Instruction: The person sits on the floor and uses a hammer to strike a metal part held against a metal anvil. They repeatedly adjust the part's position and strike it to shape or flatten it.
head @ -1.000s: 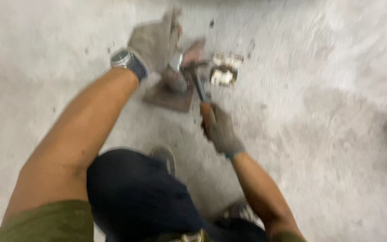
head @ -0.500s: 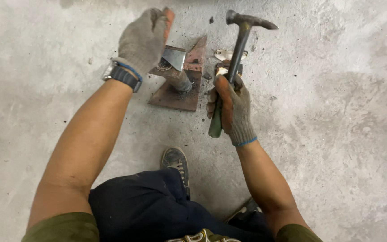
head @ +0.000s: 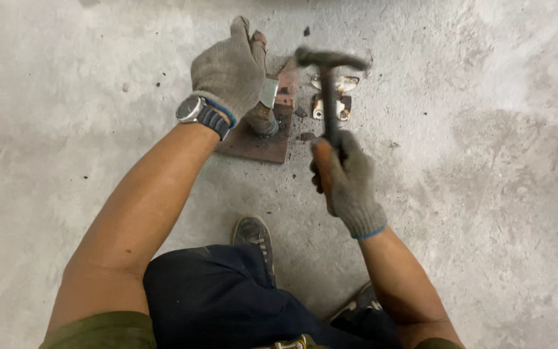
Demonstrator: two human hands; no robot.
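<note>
— Where, measured from the rusty steel plate [head: 258,143] on the concrete floor [head: 498,194]?

— Standing on the plate's middle: a stubby metal part [head: 263,115], wrapped by the gloved left hand [head: 228,70], fingers closed around its top. Above and just right of the plate: the hammer [head: 329,90], head blurred, raised over a pale broken fitting [head: 330,103] lying just off the plate's right edge.

— Grip on the hammer?

— Clenched in the gloved right hand [head: 345,179], low on the orange handle, near the plate's lower right corner.

— Handling?

— Probably head-heavy and rigid; best held far down the handle, as now. Metal part likely stiff, heavy for its size, rough with rust; best pinned from the top, fingers clear of the strike. Gloves likely helping against slip.

— Nearby?

— A wristwatch [head: 192,110] left of the plate; a shoe [head: 253,232] below it.
</note>
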